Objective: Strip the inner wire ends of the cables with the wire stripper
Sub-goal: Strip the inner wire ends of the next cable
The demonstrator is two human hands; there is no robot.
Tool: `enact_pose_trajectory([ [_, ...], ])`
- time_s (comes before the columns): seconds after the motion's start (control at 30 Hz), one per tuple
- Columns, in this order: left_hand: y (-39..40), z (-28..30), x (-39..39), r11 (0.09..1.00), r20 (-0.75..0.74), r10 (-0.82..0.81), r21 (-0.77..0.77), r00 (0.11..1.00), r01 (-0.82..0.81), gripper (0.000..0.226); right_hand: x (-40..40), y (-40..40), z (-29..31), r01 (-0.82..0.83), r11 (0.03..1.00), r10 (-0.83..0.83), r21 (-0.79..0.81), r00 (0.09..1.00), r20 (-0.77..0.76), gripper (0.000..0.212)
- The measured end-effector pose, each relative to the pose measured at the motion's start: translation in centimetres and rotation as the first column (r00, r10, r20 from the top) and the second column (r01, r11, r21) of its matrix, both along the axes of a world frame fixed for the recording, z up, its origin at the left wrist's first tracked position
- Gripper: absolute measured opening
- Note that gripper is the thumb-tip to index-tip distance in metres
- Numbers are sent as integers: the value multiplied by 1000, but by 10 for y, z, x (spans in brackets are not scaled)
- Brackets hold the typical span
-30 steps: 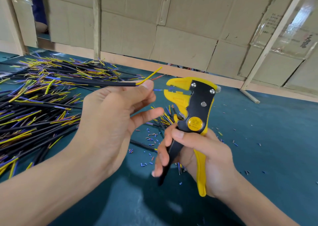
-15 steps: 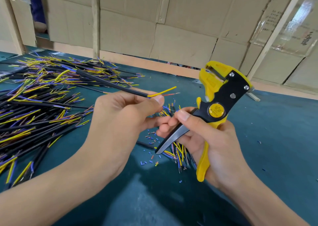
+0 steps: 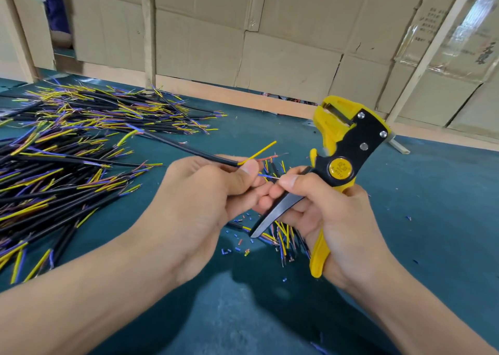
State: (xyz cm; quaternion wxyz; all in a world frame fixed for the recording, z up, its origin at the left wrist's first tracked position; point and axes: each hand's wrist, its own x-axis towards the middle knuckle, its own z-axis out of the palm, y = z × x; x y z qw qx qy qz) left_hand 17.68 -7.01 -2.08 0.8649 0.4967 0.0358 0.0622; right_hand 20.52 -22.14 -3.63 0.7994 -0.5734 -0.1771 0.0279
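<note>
Cable in hand, black-sheathed, now lies across the top of the left hand, pinched near its cut end between thumb and forefinger; it runs up and left from there toward the heap of cables. Its yellow inner wire sticks up and right of the left thumb, a reddish one lies flatter beside it, and a blue one reaches across to the right hand.

What has just changed: the right hand, curled round the handles of the wire stripper, has come in beside the left hand, and its thumb and forefinger now pinch the tip of the blue wire. A second ago the two hands were well apart, the stripper's yellow head upright and level with the cable end; half a second ago they were closing, the tool already tipping. Now the head leans away, up and right of the left hand, clear of every wire.

Judged from this, no stripping cut is under way; the fingers seem to be separating or straightening the blue wire before it goes into the stripper's mouth.

Below the left hand, on the green bench, lie short snipped bits of insulation and a small bunch of cable ends.
</note>
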Motion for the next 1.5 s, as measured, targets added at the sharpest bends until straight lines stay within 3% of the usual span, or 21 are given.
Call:
enact_pose_trajectory([
  [0.07, 5, 4, 5, 990, -58, 32, -133, 998, -40, 17, 1, -1, 1, 21, 998, -19, 53, 999, -32, 14],
  [0.13, 14, 9, 10, 982, -54, 81, -164, 995, -89, 13, 4, -4, 5, 28, 996, -23, 86, 998, -55, 12],
  [0.2, 20, 10, 13, 990, 14, 130, -54, 991, -129, 15, 8, -9, 9, 13, 1000, -12, 14, 997, -72, 6],
  [0.33, 21, 2, 19, 937, 61, 124, 322, 990, -137, 19, 13, -18, 7, -17, 974, -27, -227, 981, -192, 22],
  [0.43, 31, -4, 34, 862, -85, 75, 507, 994, -22, 21, 15, -23, 6, -58, 947, -28, -314, 964, -263, 26],
  [0.53, 39, -9, 50, 727, -252, 0, 664, 968, 173, 31, 16, -26, 8, -92, 932, -11, -350, 959, -283, 13],
  [0.63, 39, -4, 60, 553, -267, 12, 805, 964, 216, 31, 15, -25, 12, -96, 944, 9, -316, 965, -264, 6],
  [0.7, 35, 9, 64, 423, -254, -24, 874, 967, 240, 33, 17, -27, 14, -78, 961, 9, -264, 967, -253, 13],
  [0.73, 31, 18, 66, 292, -256, -52, 920, 965, 260, 35, 19, -29, 16, -63, 969, -1, -241, 967, -254, 17],
  [0.83, 14, 43, 75, -295, -221, -76, 936, 972, 190, 43, 26, -39, 17, -63, 975, 2, -215, 961, -275, 13],
  [0.87, 10, 50, 79, -414, -194, -72, 898, 978, 147, 42, 28, -42, 17, -91, 968, 19, -235, 955, -295, 8],
  [0.97, -1, 59, 93, -655, -129, -98, 755, 987, 34, 36, 29, -46, 14, -204, 935, 80, -290, 919, -387, 10],
  [1.03, -6, 56, 101, -764, -84, -167, 641, 982, -75, 29, 30, -46, 15, -243, 947, 139, -209, 899, -415, 8],
  [1.13, -8, 46, 111, -800, -65, -321, 553, 945, -233, 17, 35, -52, 19, -203, 979, 177, -27, 904, -388, 12],
  [1.23, -2, 32, 116, -808, -90, -387, 512, 918, -290, 17, 45, -66, 23, -100, 984, 145, 146, 928, -344, 13],
  [1.33, 9, 20, 117, -795, -57, -362, 541, 930, -276, 46, 51, -86, 25, -138, 973, 192, 184, 928, -320, 16],
  [1.4, 25, 20, 116, -767, -10, -243, 615, 970, -185, 63, 54, -98, 23, -162, 973, 208, 162, 923, -325, 21],
  [1.5, 60, 33, 108, -775, -32, 71, 627, 997, 76, 56, 62, -107, 16, -97, 978, 159, 186, 921, -356, 25],
])
